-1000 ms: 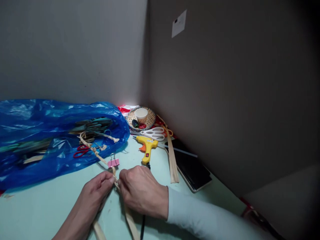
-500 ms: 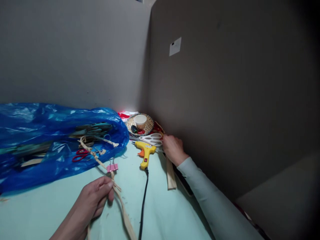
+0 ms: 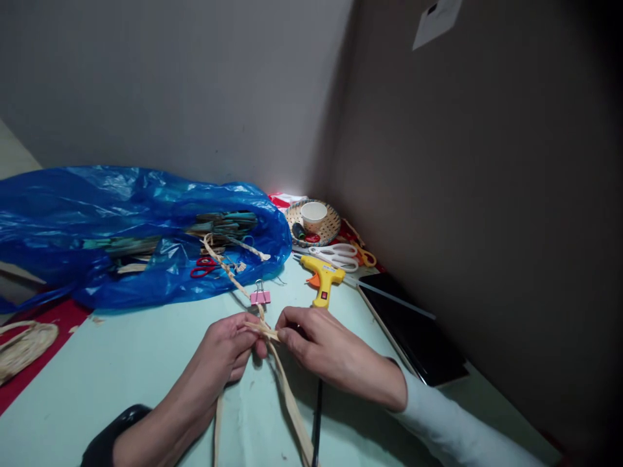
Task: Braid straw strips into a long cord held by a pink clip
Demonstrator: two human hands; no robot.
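Note:
My left hand (image 3: 224, 352) and my right hand (image 3: 325, 347) meet over the pale green table (image 3: 121, 363), both pinching a braid of pale straw strips (image 3: 263, 329). A pink binder clip (image 3: 259, 296) grips the braid just beyond my fingers. The braided part runs back to the blue plastic bag (image 3: 121, 227). Loose strip ends (image 3: 292, 405) trail toward me between my forearms.
A yellow glue gun (image 3: 321, 280) lies just past my right hand, its black cord (image 3: 317, 421) running under it. White scissors (image 3: 335, 254), a woven tray (image 3: 331, 224) with a paper cup (image 3: 313, 215), a dark tablet (image 3: 413, 327), red scissors (image 3: 203, 266). A woven straw piece (image 3: 22, 344) lies far left.
My right hand came back from the scissors area at the wall to the braid and pinches a strip beside my left hand. The flat strip that lay by the tablet is gone from there.

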